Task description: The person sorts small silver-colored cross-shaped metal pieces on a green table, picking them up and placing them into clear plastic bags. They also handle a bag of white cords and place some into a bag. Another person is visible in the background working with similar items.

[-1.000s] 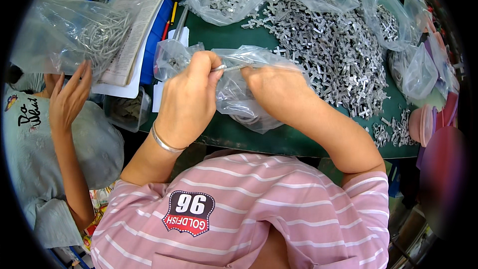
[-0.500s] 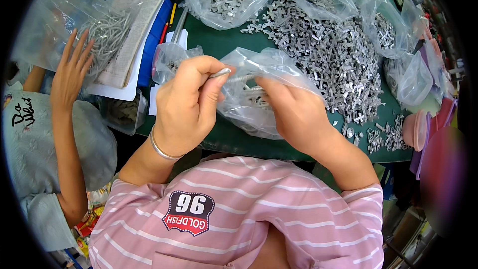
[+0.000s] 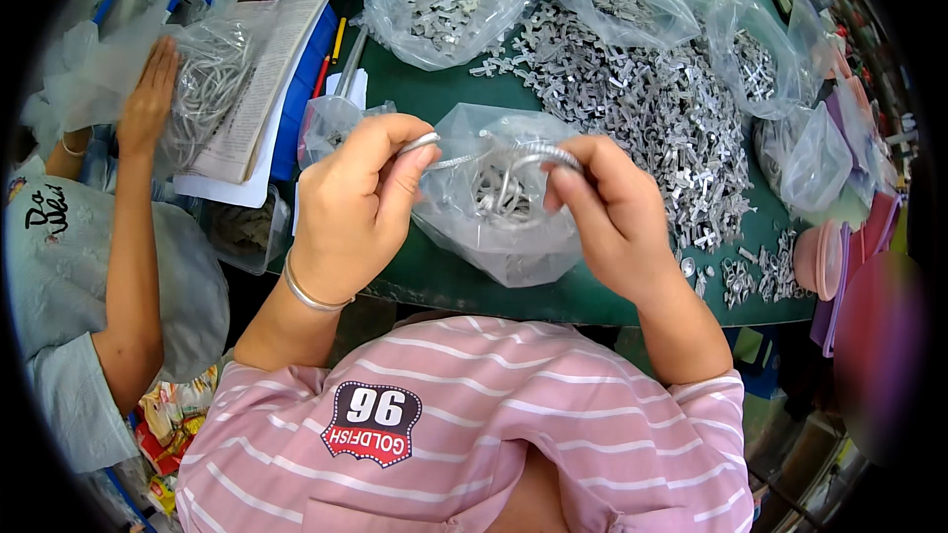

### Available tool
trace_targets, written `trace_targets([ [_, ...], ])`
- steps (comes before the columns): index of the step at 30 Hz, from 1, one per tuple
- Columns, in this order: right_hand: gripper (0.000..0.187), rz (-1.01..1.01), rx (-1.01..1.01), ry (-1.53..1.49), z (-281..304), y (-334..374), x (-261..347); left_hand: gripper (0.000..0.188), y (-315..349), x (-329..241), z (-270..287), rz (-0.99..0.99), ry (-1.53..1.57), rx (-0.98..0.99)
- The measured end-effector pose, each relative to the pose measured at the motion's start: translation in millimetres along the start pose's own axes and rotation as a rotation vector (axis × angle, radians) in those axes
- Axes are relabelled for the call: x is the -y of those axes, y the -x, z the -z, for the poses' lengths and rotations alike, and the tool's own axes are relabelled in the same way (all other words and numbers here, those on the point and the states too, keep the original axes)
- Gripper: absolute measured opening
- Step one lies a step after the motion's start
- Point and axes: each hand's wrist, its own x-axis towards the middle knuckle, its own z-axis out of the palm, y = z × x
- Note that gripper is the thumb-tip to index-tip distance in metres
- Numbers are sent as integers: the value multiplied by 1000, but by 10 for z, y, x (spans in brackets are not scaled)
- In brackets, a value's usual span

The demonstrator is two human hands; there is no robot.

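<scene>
My left hand (image 3: 348,212) is closed, with a smooth silver bangle end (image 3: 420,142) pinched between thumb and forefinger. Across from it, my right hand (image 3: 624,222) grips curved, ridged silver bangles (image 3: 528,151) between thumb and fingers; how many is unclear. One thin end (image 3: 456,161) reaches toward my left hand. Both hands are above the mouth of a clear plastic bag (image 3: 513,255), where more silver bangles (image 3: 491,190) lie inside.
On the green table (image 3: 434,281), a large heap of small silver cross-shaped pieces (image 3: 642,99) spreads right, among bags of similar pieces (image 3: 444,5). At left, a co-worker's hand (image 3: 148,89) touches a bag of silver bangles (image 3: 215,74) on newspaper over a blue tray (image 3: 296,109).
My right hand has come up and right out of the bag, its bangles now in plain view. My left hand has shifted slightly left. The co-worker's hand has moved across their bag.
</scene>
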Motion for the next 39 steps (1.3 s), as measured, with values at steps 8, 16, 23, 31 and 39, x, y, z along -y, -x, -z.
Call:
trace_targets([
  [8,13,474,-52,459,-19,-115,-164,12,2,-46,30,50,47,98],
  [16,16,-125,15,-745,7,-151,-192,12,13,-41,66,114,176,122],
  [23,15,-137,144,-1240,-120,-173,-290,12,41,17,-60,127,382,253],
  [31,16,-134,52,-1226,-219,-143,-360,18,53,3,-211,282,433,301],
  [39,19,-200,-46,-1107,-284,-106,-256,41,19,11,-217,393,900,314],
])
